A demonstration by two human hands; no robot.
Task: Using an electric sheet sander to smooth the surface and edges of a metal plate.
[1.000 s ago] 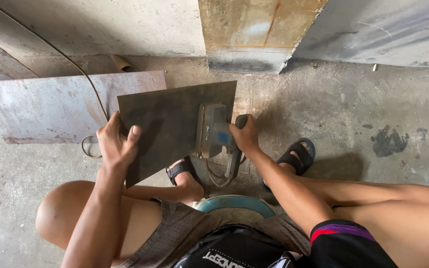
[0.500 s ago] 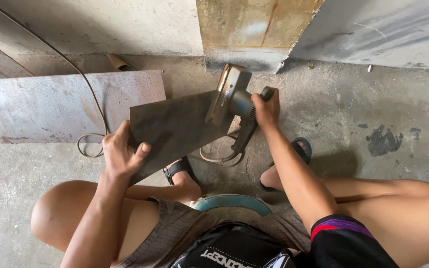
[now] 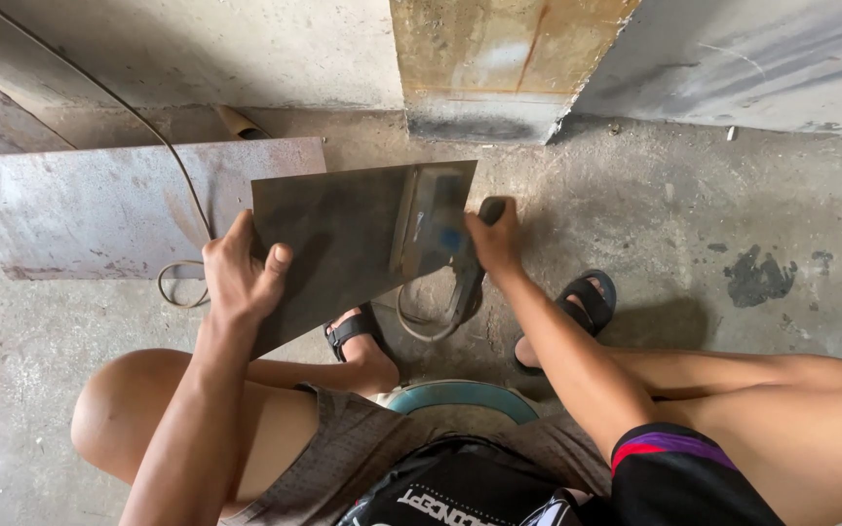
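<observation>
We've got a dark steel sheet [image 3: 343, 234] held off the concrete floor [image 3: 694, 205], tilted, above our sandalled foot [image 3: 353, 331]. Left hand [image 3: 241, 278] clamps its 8 o'clock corner, fingers [image 3: 275, 261] closed over the edge, thumb on top. Right hand [image 3: 494, 239] is wrapped shut round the handle of a power tool [image 3: 436, 229], looks like an angle grinder, sitting at the sheet's 3 o'clock edge; its cable [image 3: 182, 282] loops on the floor. We judge the sheet stiff, moderately heavy, with sharp edges and a slick face: grip by a corner, thumb over. Larger rusty plate [image 3: 99, 205] lies at 10 o'clock
</observation>
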